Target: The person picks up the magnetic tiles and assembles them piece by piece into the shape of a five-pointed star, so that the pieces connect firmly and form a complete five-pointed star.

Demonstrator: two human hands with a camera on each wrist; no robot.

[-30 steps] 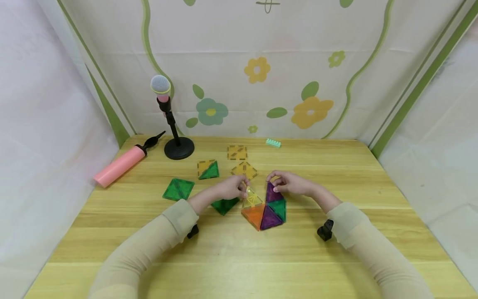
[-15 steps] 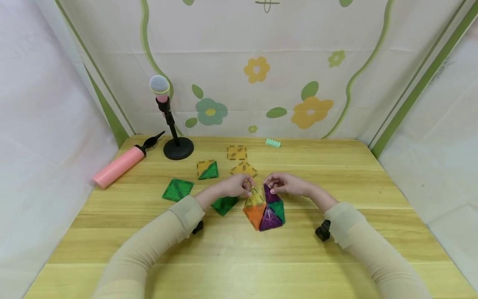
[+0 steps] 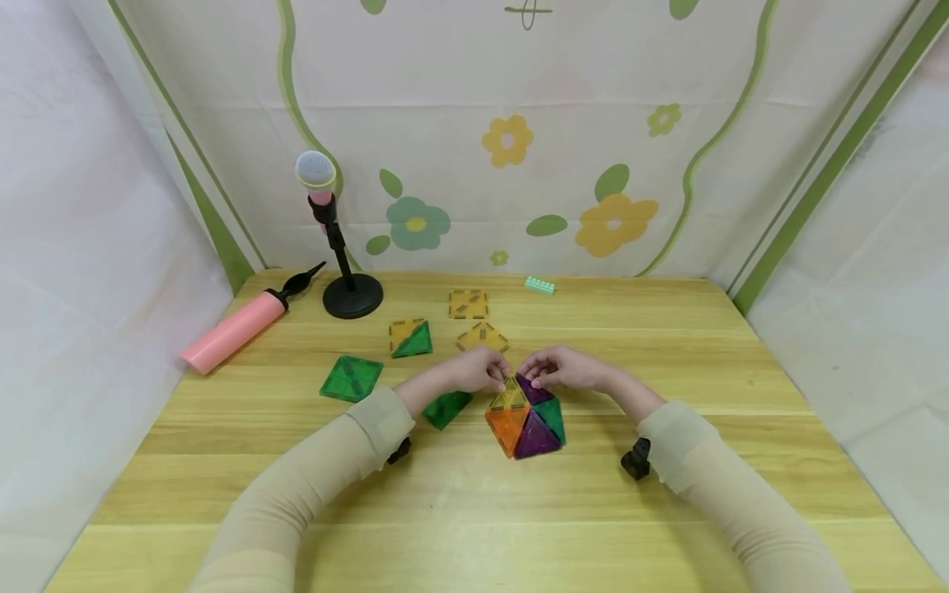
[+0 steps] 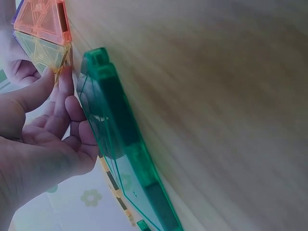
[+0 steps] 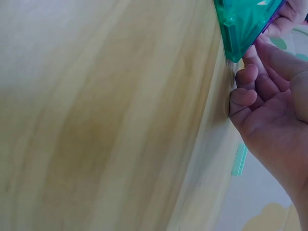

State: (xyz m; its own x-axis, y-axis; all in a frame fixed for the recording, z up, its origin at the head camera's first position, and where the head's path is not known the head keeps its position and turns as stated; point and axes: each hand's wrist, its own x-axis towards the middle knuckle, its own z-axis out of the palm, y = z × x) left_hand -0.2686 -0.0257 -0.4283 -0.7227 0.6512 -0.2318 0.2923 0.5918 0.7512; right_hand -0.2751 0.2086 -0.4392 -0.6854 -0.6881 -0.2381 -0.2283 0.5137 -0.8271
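My left hand point(image 3: 476, 369) pinches the tip of a yellow translucent triangle magnetic tile point(image 3: 508, 399). Opposite it, my right hand point(image 3: 569, 367) pinches a purple triangle tile point(image 3: 535, 390) by its far corner. These two join an orange tile point(image 3: 507, 428), a second purple tile point(image 3: 539, 438) and a green tile point(image 3: 551, 414), forming a raised fan. In the left wrist view, thumb and finger meet on the yellow tile point(image 4: 43, 50), beside the orange one. Seen from the right wrist, the green tile point(image 5: 243, 26) hides most of the purple one.
Left of the fan lie a dark green tile point(image 3: 446, 408) and a green square pair point(image 3: 352, 378). Farther back are an orange-green square point(image 3: 411, 338), yellow tiles point(image 3: 469, 304), a mint brick point(image 3: 539, 285), a microphone on a stand point(image 3: 352, 295) and a pink pump point(image 3: 236, 331).
Both hands have come closer together. The yellow tile has moved right and the upper purple tile left, so the gap between them has narrowed and the far tips nearly meet.
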